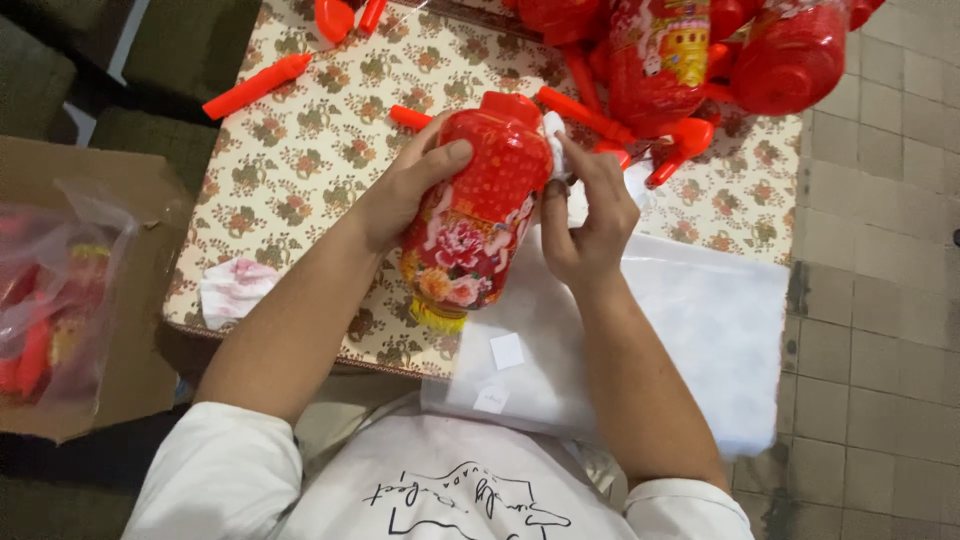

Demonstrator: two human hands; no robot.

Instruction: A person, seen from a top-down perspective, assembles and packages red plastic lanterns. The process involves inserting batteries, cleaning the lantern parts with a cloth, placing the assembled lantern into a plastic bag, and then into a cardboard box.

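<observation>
One red lantern [478,215] between two hands, left [400,190] and right [590,225]

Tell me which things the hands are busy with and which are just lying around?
In use:
- red flowered lantern, gripped by the left hand
- small white piece, pressed on it by the right hand

Lying about:
- loose red stick
- crumpled tissue
- white sheets
- pile of finished lanterns
- cardboard box with bagged lanterns
</observation>
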